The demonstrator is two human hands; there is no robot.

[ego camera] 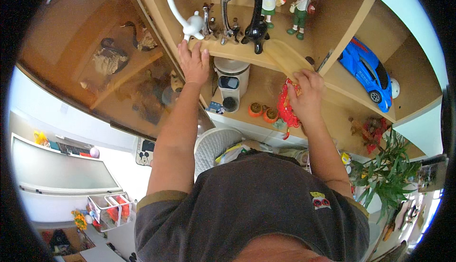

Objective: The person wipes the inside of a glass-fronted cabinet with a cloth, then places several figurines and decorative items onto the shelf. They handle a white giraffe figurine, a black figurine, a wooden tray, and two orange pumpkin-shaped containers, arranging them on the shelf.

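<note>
My left hand (194, 62) has its fingers spread against the front edge of the upper wooden shelf (228, 51), just below a white giraffe-like figurine (194, 25). In my right hand (306, 93) is the lower end of a flat, pale yellow strip (285, 59), perhaps a cloth; its material is hard to tell. The strip's far end lies on the shelf beside a glossy black long-necked figurine (255, 30). Between the white and black figurines stand silver long-necked figurines (226, 16). A red hanging ornament (285, 107) shows behind my right fingers, partly hidden.
Two doll figurines (301, 12) stand deeper on the shelf. Below are a white appliance (233, 80) and orange round ornaments (255, 109). A blue toy car (368, 73) occupies the right compartment. A brown glass door (71, 55) is at left, a leafy plant (383, 173) at right.
</note>
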